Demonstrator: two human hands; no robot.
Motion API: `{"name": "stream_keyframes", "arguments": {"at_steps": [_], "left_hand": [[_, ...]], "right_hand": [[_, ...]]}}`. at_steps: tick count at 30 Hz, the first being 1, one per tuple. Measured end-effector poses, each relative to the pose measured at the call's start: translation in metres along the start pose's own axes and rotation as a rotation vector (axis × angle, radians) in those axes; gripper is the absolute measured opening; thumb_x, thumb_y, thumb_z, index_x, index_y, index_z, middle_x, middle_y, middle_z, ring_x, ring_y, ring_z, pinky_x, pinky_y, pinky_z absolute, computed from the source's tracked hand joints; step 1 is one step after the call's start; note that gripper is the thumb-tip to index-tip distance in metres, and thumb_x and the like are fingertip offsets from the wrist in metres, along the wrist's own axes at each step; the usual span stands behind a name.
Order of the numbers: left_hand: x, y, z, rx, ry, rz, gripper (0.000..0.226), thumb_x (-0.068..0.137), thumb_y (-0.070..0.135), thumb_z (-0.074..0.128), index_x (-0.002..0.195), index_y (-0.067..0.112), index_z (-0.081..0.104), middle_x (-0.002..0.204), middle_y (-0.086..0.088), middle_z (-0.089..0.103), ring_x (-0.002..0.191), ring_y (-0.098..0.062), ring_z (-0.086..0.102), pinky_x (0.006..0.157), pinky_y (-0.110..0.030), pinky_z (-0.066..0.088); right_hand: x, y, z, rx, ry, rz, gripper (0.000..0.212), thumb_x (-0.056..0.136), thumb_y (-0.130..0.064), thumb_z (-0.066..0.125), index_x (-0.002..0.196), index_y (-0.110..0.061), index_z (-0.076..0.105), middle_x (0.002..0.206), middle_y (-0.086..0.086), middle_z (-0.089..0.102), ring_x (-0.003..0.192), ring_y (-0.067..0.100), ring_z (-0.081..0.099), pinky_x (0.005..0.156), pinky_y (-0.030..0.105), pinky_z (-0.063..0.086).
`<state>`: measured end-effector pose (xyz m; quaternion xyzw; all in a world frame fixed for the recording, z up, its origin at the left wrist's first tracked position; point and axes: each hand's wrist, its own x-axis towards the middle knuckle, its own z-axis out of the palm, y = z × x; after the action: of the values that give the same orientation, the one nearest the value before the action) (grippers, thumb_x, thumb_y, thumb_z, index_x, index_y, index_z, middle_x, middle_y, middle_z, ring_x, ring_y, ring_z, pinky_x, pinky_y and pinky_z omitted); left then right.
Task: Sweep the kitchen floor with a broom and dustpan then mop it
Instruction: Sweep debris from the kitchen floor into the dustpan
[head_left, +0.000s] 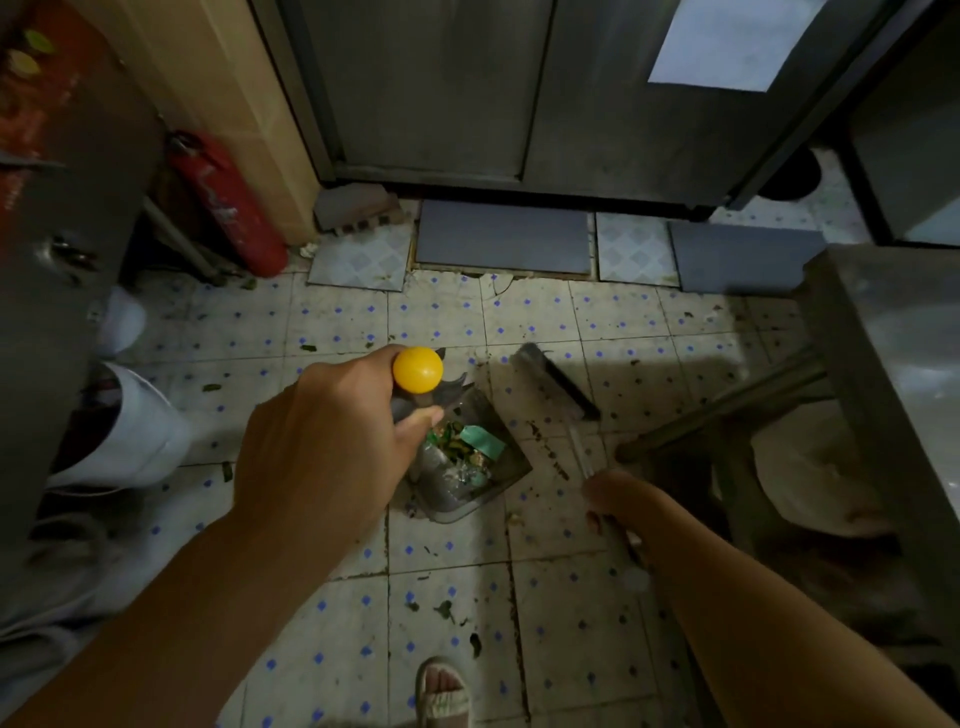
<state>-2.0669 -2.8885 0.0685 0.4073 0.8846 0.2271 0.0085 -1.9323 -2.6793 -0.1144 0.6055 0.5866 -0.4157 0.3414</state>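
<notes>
Dim kitchen floor, lit unevenly from above and ahead, wide-angle view.

The brightest patch falls on the tiled floor (519, 322) near the middle, while the corners sink into murk. A hard-edged shadow crosses the tiles at the right, beside the steel table (883, 332), whose top carries a soft sheen. The yellow knob (417, 370) stands out sharp and saturated. The broom head (558, 382) is smeared by motion blur, and the right hand (618, 501) is soft too. Straight lines of the metal door (441, 88) bow outward toward the edges. Fine grain dulls the dark areas.
</notes>
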Motion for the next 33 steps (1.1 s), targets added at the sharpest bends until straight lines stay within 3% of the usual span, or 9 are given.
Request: {"name": "stream_keyframes", "arguments": {"at_steps": [4, 8, 14, 16, 20, 23, 26, 30, 33], "left_hand": [[-0.008, 0.003, -0.011, 0.000, -0.005, -0.039, 0.021, 0.070, 0.026, 0.081, 0.072, 0.015, 0.063, 0.049, 0.011, 0.037, 0.049, -0.019, 0.043, 0.050, -0.023, 0.034], [-0.021, 0.006, -0.025, 0.052, -0.051, -0.164, 0.019, 0.076, 0.042, 0.072, 0.081, 0.027, 0.062, 0.051, 0.018, 0.037, 0.057, -0.013, 0.046, 0.049, -0.021, 0.028], [-0.038, 0.000, -0.040, 0.077, -0.104, -0.216, 0.017, 0.081, 0.046, 0.066, 0.085, 0.031, 0.058, 0.056, 0.016, 0.042, 0.064, -0.013, 0.047, 0.053, -0.023, 0.031], [-0.041, 0.001, -0.041, 0.072, -0.105, -0.229, 0.018, 0.081, 0.047, 0.066, 0.087, 0.032, 0.058, 0.056, 0.015, 0.042, 0.064, -0.015, 0.047, 0.054, -0.024, 0.033], [-0.040, 0.005, -0.038, 0.071, -0.098, -0.227, 0.020, 0.081, 0.047, 0.065, 0.079, 0.036, 0.049, 0.055, 0.015, 0.042, 0.059, -0.013, 0.044, 0.046, -0.020, 0.025], [-0.032, 0.010, -0.031, 0.067, -0.078, -0.205, 0.028, 0.080, 0.045, 0.067, 0.073, 0.036, 0.041, 0.053, 0.016, 0.039, 0.053, -0.009, 0.039, 0.044, -0.016, 0.021], [-0.017, 0.015, -0.022, 0.053, -0.077, -0.171, 0.030, 0.080, 0.044, 0.068, 0.074, 0.036, 0.039, 0.052, 0.017, 0.035, 0.048, -0.003, 0.031, 0.043, -0.016, 0.019], [0.012, 0.021, -0.003, 0.040, -0.115, -0.138, 0.026, 0.082, 0.045, 0.066, 0.078, 0.034, 0.043, 0.054, 0.016, 0.036, 0.052, -0.011, 0.037, 0.044, -0.019, 0.022], [0.036, 0.025, 0.014, 0.037, -0.132, -0.121, 0.020, 0.082, 0.045, 0.065, 0.081, 0.033, 0.048, 0.055, 0.017, 0.034, 0.059, -0.015, 0.040, 0.047, -0.024, 0.026]], "right_hand": [[-0.028, 0.017, 0.017, -0.015, -0.136, -0.060, 0.029, 0.102, -0.017, 0.031, 0.083, -0.005, 0.048, 0.053, 0.002, 0.053, 0.043, 0.010, 0.048, 0.049, 0.018, 0.044], [-0.056, 0.019, 0.011, 0.085, -0.201, -0.084, 0.034, 0.104, -0.017, 0.030, 0.076, -0.004, 0.044, 0.035, 0.000, 0.049, 0.034, 0.014, 0.046, 0.046, 0.022, 0.043], [-0.090, 0.026, 0.019, 0.117, -0.048, -0.105, 0.019, 0.102, -0.016, 0.036, 0.104, -0.001, 0.048, 0.026, -0.001, 0.045, 0.018, 0.009, 0.038, 0.028, 0.007, 0.029], [-0.092, 0.030, 0.016, 0.100, 0.002, -0.122, 0.029, 0.101, -0.016, 0.039, 0.123, 0.002, 0.045, 0.037, 0.002, 0.051, 0.020, 0.008, 0.040, 0.027, 0.008, 0.029], [-0.094, 0.040, 0.001, 0.111, 0.076, -0.115, 0.033, 0.100, -0.016, 0.042, 0.126, 0.004, 0.048, 0.059, 0.007, 0.049, 0.035, 0.012, 0.043, 0.027, 0.008, 0.027], [-0.094, 0.046, -0.014, 0.151, 0.099, -0.101, 0.024, 0.099, -0.011, 0.044, 0.113, 0.007, 0.052, 0.054, 0.009, 0.051, 0.028, 0.011, 0.043, 0.025, 0.006, 0.025], [-0.094, 0.050, -0.027, 0.157, 0.112, -0.091, 0.020, 0.098, -0.006, 0.043, 0.079, 0.000, 0.050, 0.031, 0.005, 0.047, 0.022, 0.012, 0.042, 0.028, 0.009, 0.029], [-0.090, 0.044, -0.043, 0.251, 0.107, -0.085, 0.014, 0.097, -0.007, 0.045, 0.089, 0.002, 0.051, 0.056, 0.011, 0.048, 0.043, 0.018, 0.044, 0.042, 0.023, 0.038], [-0.079, 0.036, -0.051, 0.275, 0.102, -0.087, 0.030, 0.099, -0.009, 0.043, 0.070, -0.002, 0.045, 0.051, 0.011, 0.047, 0.042, 0.020, 0.043, 0.043, 0.024, 0.037]]}}
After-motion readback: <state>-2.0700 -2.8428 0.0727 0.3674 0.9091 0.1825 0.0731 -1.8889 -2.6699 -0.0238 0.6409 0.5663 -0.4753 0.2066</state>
